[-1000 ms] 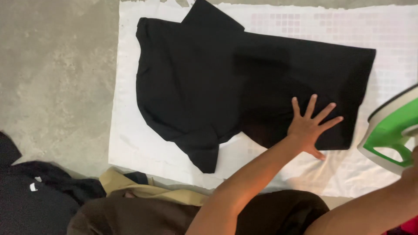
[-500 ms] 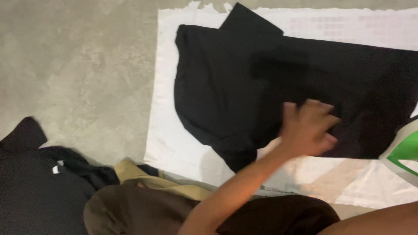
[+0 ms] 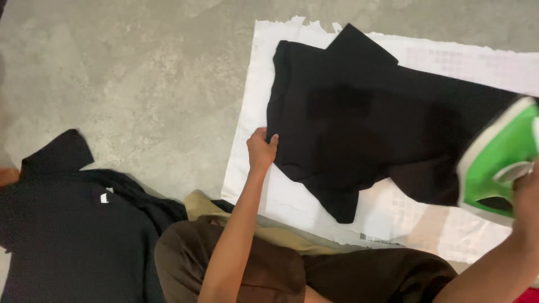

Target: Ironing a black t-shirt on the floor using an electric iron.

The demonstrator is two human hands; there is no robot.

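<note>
- Head cam: left hand (image 3: 261, 150) pinches left edge of black shirt (image 3: 365, 129), fingers closed on fabric.
- Shirt lies flat on white cloth (image 3: 252, 168), concrete floor (image 3: 140, 84).
- Right hand (image 3: 526, 196) grips green iron (image 3: 497, 163) w/ closed fist, at shirt's right end.

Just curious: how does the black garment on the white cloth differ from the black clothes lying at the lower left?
The black garment lies spread flat on the white cloth; the black clothes lie crumpled on the bare floor. The left hand grips the garment's edge; no hand touches the clothes. Both are dark fabric.
</note>
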